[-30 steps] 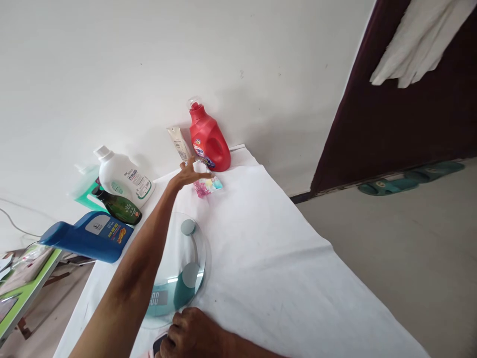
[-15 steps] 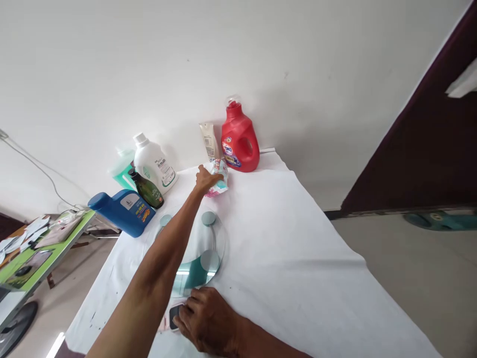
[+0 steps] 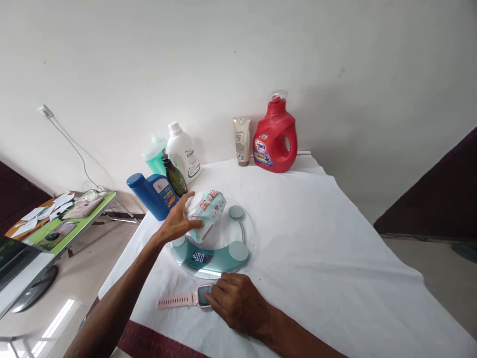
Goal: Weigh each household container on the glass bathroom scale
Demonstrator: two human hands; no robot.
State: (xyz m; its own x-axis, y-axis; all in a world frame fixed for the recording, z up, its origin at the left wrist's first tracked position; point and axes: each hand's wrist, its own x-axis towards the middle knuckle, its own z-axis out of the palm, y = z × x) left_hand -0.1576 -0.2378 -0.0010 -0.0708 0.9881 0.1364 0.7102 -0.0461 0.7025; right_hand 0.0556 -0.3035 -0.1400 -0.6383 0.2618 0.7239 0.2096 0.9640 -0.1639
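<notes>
My left hand [image 3: 178, 222] grips a soft pale-blue packet [image 3: 206, 212] with small coloured pictures, holding it just over the round glass scale [image 3: 244, 233]. The scale's display [image 3: 198, 257] shows lit digits. My right hand [image 3: 238, 301] rests on the white cloth, fingers curled onto the face of a pink-strapped smartwatch [image 3: 184, 299] lying in front of the scale.
Along the wall stand a red detergent jug [image 3: 275, 137], a beige tube [image 3: 241, 140], a white bottle [image 3: 182, 151], a green bottle [image 3: 154, 155], a dark bottle [image 3: 174, 176] and a blue bottle [image 3: 152, 194]. The white-clothed table [image 3: 316, 238] ends at left; a green side table [image 3: 63, 219] stands beyond.
My left hand took the packet from beside the red jug and drew it back over the scale. The view swung left and down. My right hand stayed by the watch.
</notes>
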